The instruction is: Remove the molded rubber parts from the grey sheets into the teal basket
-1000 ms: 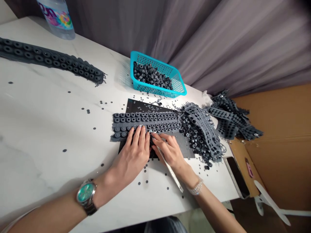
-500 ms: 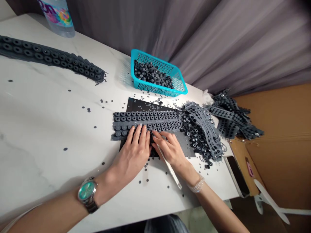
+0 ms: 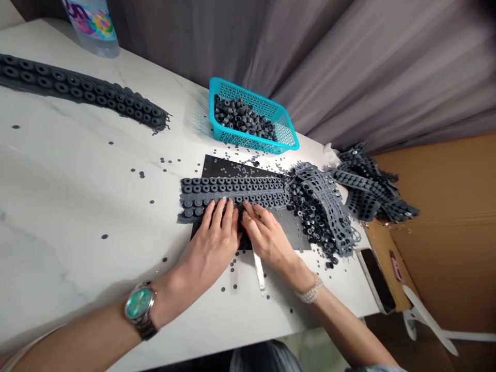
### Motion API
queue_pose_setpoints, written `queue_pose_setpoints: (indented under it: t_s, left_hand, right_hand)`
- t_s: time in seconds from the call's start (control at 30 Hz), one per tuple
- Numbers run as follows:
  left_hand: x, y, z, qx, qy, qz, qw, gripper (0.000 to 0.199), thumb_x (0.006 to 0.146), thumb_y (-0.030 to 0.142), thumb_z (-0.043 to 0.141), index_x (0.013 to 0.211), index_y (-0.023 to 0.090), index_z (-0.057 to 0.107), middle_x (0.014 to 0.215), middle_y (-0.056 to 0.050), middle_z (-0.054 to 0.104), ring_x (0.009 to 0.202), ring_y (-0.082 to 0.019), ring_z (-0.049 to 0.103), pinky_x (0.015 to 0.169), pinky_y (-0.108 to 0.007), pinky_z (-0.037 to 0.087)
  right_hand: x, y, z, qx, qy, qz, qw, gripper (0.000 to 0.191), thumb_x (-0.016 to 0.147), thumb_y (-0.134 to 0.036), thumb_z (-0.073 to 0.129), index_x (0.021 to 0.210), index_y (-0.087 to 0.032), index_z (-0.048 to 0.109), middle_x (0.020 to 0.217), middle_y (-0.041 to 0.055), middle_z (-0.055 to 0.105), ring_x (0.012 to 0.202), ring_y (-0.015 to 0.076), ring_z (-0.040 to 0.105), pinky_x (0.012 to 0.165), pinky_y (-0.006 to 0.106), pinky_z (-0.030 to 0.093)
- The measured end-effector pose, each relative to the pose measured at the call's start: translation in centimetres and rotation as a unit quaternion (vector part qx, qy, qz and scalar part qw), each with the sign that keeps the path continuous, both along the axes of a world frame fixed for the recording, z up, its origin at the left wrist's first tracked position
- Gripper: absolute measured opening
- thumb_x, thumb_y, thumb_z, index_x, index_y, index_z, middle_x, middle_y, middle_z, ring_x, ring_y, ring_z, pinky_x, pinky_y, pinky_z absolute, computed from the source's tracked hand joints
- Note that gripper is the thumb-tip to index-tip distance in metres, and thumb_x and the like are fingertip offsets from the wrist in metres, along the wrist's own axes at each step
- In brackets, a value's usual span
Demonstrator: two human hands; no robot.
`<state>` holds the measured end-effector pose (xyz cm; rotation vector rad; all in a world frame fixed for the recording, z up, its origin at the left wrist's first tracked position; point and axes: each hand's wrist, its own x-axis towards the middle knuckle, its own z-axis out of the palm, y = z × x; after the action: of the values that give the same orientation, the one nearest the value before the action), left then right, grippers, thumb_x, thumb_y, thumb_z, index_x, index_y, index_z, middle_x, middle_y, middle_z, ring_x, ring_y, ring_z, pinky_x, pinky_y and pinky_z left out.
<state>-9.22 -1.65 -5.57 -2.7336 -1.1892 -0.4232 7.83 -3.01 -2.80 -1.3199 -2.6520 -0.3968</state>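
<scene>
A dark rubber sheet with rows of ring-shaped parts (image 3: 232,187) lies over a black mat (image 3: 289,232). My left hand (image 3: 217,235) rests flat on the sheet's near edge, its fingers stretched out and slightly apart. Close beside it, my right hand (image 3: 267,235) has its fingers closed round a thin white-handled tool (image 3: 259,271), whose handle sticks out below the palm. The tool's tip and the spot between both hands are hidden by the fingers. Loose black rings (image 3: 315,225) and a perforated grey strip (image 3: 329,201) are heaped right of the sheet.
Behind the mat stands a blue basket (image 3: 251,144) of black rings. Another ringed strip (image 3: 77,90) and a bottle (image 3: 95,28) are at the left. More strips (image 3: 372,186) and a phone (image 3: 376,279) lie right. Small black discs dot the white table (image 3: 77,196).
The white handle has swung from slanting right to nearly upright in the picture. My right hand has turned and its fingers are curled more tightly. My left hand has stayed in place.
</scene>
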Motion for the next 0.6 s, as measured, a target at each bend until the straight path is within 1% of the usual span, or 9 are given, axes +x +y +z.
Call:
queue_pose_setpoints:
  t_s: [0.13, 0.23, 0.33, 0.43, 0.5, 0.6]
  left_hand:
    - [0.1, 0.1, -0.1, 0.006, 0.004, 0.002, 1.000, 0.051, 0.088, 0.022, 0.051, 0.135, 0.001, 0.054, 0.141, -0.025, 0.053, 0.133, -0.038, 0.047, 0.114, -0.051, 0.035]
    - [0.1, 0.1, -0.1, 0.011, 0.010, 0.005, 1.000, 0.050, 0.090, 0.021, 0.048, 0.135, 0.001, 0.053, 0.141, -0.023, 0.053, 0.134, -0.037, 0.047, 0.115, -0.050, 0.034]
    - [0.1, 0.0, 0.0, 0.010, 0.013, 0.006, 1.000, 0.050, 0.090, 0.023, 0.048, 0.135, 0.001, 0.053, 0.143, -0.023, 0.051, 0.135, -0.037, 0.045, 0.115, -0.050, 0.034]
    - [0.1, -0.3, 0.2, 0.010, 0.005, 0.002, 1.000, 0.052, 0.091, 0.025, 0.049, 0.137, 0.000, 0.051, 0.145, -0.025, 0.048, 0.135, -0.039, 0.044, 0.114, -0.052, 0.034]
    - [0.2, -0.6, 0.3, 0.009, -0.003, -0.007, 1.000, 0.053, 0.091, 0.024, 0.049, 0.138, 0.001, 0.049, 0.145, -0.026, 0.047, 0.135, -0.041, 0.044, 0.114, -0.054, 0.034]
    - [0.2, -0.7, 0.1, 0.000, -0.022, -0.015, 1.000, 0.052, 0.090, 0.026, 0.051, 0.137, 0.004, 0.052, 0.146, -0.025, 0.047, 0.136, -0.041, 0.043, 0.114, -0.056, 0.032]
  right_hand:
    - [-0.6, -0.3, -0.9, 0.021, 0.041, -0.073, 0.996, 0.027, 0.095, -0.007, 0.040, 0.116, -0.006, 0.058, 0.118, 0.0207, 0.066, 0.113, 0.0287, 0.053, 0.090, 0.041, 0.053]
    - [-0.9, -0.4, -1.3, 0.024, 0.080, -0.106, 0.991, 0.027, 0.097, -0.009, 0.039, 0.119, -0.010, 0.055, 0.118, 0.0192, 0.066, 0.112, 0.0279, 0.055, 0.087, 0.042, 0.053]
    - [-0.8, -0.5, -1.2, 0.017, 0.134, -0.104, 0.985, 0.023, 0.097, -0.011, 0.043, 0.117, -0.014, 0.053, 0.121, 0.0168, 0.066, 0.108, 0.0258, 0.056, 0.084, 0.041, 0.053]
    - [-0.1, -0.7, -0.7, 0.018, 0.182, -0.089, 0.979, 0.019, 0.095, -0.012, 0.049, 0.113, -0.018, 0.053, 0.123, 0.0139, 0.067, 0.105, 0.0235, 0.058, 0.084, 0.040, 0.051]
    - [0.4, -0.9, -0.4, 0.019, 0.186, -0.079, 0.979, 0.019, 0.094, -0.012, 0.052, 0.111, -0.019, 0.053, 0.123, 0.0133, 0.067, 0.104, 0.0231, 0.058, 0.083, 0.039, 0.050]
    - [0.6, -1.3, -0.1, 0.014, 0.151, -0.059, 0.987, 0.020, 0.093, -0.012, 0.055, 0.112, -0.019, 0.053, 0.122, 0.0126, 0.068, 0.102, 0.0232, 0.059, 0.079, 0.038, 0.048]
